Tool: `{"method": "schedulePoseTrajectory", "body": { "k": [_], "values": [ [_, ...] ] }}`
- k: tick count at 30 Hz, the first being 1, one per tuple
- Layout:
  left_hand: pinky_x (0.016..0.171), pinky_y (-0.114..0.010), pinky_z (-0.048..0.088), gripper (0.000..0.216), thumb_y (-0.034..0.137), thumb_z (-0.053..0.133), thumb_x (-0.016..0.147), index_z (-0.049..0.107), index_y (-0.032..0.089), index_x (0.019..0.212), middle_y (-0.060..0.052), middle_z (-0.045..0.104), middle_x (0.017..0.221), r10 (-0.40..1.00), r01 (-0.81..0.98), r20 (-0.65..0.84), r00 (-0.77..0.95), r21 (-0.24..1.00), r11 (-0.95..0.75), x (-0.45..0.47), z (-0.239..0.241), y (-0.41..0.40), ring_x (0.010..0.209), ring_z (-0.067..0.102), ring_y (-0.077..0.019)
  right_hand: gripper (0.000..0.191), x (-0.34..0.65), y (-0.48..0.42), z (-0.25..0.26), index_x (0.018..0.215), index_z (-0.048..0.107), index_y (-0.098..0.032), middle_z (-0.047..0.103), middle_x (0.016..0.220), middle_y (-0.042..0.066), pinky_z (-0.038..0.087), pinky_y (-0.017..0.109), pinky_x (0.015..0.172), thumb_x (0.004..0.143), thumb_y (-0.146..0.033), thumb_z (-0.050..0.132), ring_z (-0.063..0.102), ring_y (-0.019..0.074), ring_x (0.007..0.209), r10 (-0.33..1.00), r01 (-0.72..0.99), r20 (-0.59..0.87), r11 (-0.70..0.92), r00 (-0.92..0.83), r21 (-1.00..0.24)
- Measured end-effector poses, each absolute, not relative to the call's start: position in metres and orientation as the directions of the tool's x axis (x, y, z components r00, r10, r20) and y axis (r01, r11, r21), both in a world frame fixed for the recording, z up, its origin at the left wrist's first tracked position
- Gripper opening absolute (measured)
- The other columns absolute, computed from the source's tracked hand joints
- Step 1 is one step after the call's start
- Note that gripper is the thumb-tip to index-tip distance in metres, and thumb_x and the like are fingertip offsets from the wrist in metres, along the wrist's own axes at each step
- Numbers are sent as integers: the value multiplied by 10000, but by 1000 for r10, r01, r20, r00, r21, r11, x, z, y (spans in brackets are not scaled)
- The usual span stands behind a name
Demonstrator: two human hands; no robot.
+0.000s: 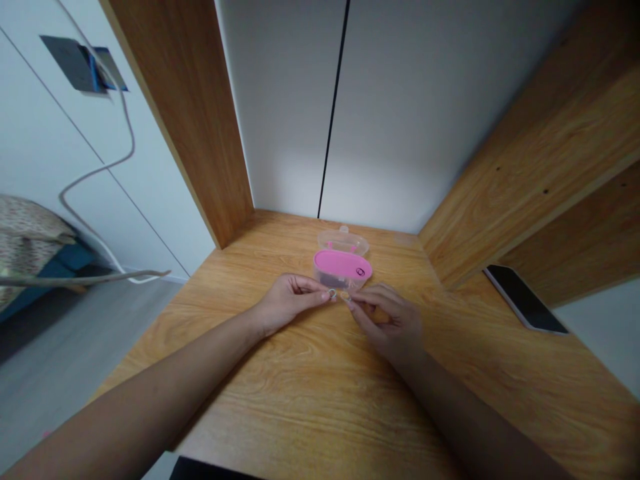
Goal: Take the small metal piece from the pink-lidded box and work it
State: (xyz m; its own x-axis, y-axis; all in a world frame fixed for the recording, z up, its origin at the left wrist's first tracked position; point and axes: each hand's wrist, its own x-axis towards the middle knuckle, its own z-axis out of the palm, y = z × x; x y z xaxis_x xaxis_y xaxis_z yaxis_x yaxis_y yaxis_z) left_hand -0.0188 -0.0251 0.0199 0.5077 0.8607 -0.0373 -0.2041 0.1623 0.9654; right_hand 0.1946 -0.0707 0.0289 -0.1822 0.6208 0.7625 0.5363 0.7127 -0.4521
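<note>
Both my hands rest on a wooden desk, fingertips almost meeting in front of a small clear plastic case with a pink insert and an open lid. My left hand pinches a tiny ring-shaped object between thumb and forefinger. My right hand is also pinched, its fingertips at a tiny pale piece right beside the ring. I cannot make out what either small piece is.
A dark phone lies face up at the desk's right side. Wooden panels flank the desk left and right, and a white wall closes the back. A cable hangs from a wall socket at the left, above the floor.
</note>
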Motion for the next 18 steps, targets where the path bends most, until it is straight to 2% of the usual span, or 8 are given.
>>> {"method": "schedulePoseTrajectory", "body": {
  "k": [5, 15, 18],
  "values": [
    [797, -241, 547, 218, 351, 850, 749, 821, 176, 876, -66, 817, 919, 842, -162, 1, 539, 982, 102, -17, 18, -28, 764, 723, -119, 202, 189, -72, 30, 1000, 707, -261, 772, 851, 12, 571, 309, 679, 863, -113, 696, 701, 151, 734, 563, 501, 781, 775, -270, -386],
    [841, -275, 545, 222, 360, 844, 751, 816, 171, 863, -67, 815, 919, 835, -145, 24, 549, 987, 67, -14, 20, -29, 796, 723, -137, 174, 189, -70, 29, 993, 707, -252, 763, 837, 10, 567, 289, 662, 863, -135, 706, 698, 145, 721, 578, 535, 767, 757, -278, -375],
    [813, -262, 530, 232, 374, 846, 745, 810, 166, 842, -59, 809, 883, 834, -143, 17, 551, 987, 74, -14, 19, -29, 773, 704, -127, 183, 190, -70, 27, 1001, 705, -254, 759, 840, 8, 567, 287, 658, 860, -138, 711, 696, 145, 719, 579, 533, 760, 760, -295, -373]
  ]
}}
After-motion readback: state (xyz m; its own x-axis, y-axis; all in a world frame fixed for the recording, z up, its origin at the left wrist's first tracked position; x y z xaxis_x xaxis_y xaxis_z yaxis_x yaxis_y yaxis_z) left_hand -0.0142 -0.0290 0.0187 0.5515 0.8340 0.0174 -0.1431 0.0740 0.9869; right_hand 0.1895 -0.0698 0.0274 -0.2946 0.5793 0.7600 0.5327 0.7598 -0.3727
